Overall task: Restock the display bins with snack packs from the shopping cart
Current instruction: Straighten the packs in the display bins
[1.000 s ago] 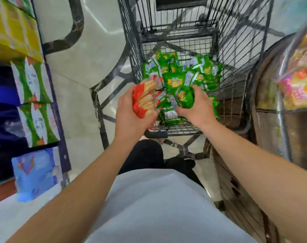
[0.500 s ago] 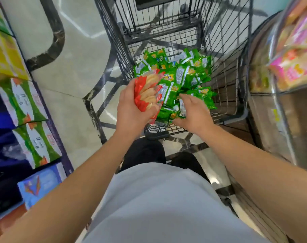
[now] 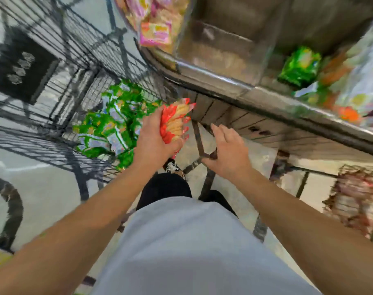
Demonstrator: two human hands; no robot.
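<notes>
snack packs in red wrappers (image 3: 174,122) sit fanned in our left hand (image 3: 154,139), just right of the shopping cart (image 3: 60,86) and below the metal rim (image 3: 234,88) of the display bins.

largest first: the display bins fill the far right now, where half a second ago they were only a sliver at the right edge. we have swung from the cart toward the display, so the carry has begun and the drop comes next. one bin holds pink and yellow packs (image 3: 158,28) at the far middle; another, further right, holds a green pack (image 3: 300,67) beside orange and mixed ones, too blurred to sort.

the cart has slid to the left and far side. its green packs (image 3: 109,124) are still heaped on the wire floor, so plenty remains to restock, by our reckoning.

our right hand (image 3: 228,154) was down among the green packs a moment ago; now it is out of the cart, fingers straight and spread, holding nothing, hanging over the floor near the display's wooden base (image 3: 266,128).

our left hand has kept its grip throughout, fingers and thumb curled round the bundle's lower end.

the packs themselves: clear film with red crimped ends, pale biscuit sticks showing through, several held together and splaying at the top. they look light and slippery, and we judge one could slip from the fan on the lift over the rim.
</notes>
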